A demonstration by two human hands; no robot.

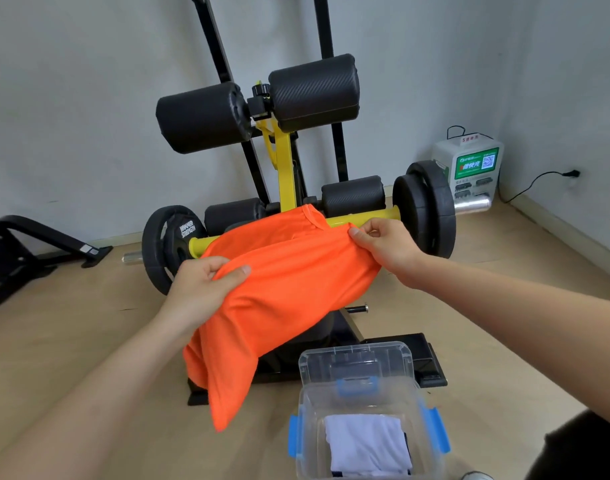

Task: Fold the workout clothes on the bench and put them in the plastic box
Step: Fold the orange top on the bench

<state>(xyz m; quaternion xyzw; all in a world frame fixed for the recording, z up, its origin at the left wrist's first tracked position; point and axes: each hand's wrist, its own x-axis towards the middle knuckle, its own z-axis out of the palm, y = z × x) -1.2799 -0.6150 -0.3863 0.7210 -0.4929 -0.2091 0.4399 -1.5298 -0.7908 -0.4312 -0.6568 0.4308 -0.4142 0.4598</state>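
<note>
Fingers (236, 273) of left hand (196, 289) and right hand (388, 249) pinching orange shirt (279, 289), cloth stretched between them.

Both hands hold an orange shirt (282, 289) up over the gym bench (334, 327). The left hand (199, 289) grips one edge of the cloth with thumb on top, and the right hand (386, 247) pinches the opposite edge, just in front of a yellow bar (365, 216) that carries black weight plates (424, 209). The shirt sags between the hands and hangs down below the left wrist. Below the right forearm, a clear plastic box (365, 427) with blue latches stands on the wooden floor (89, 323), a folded white garment (365, 445) lying inside. Its clear lid (355, 358) stands just behind it.
</note>
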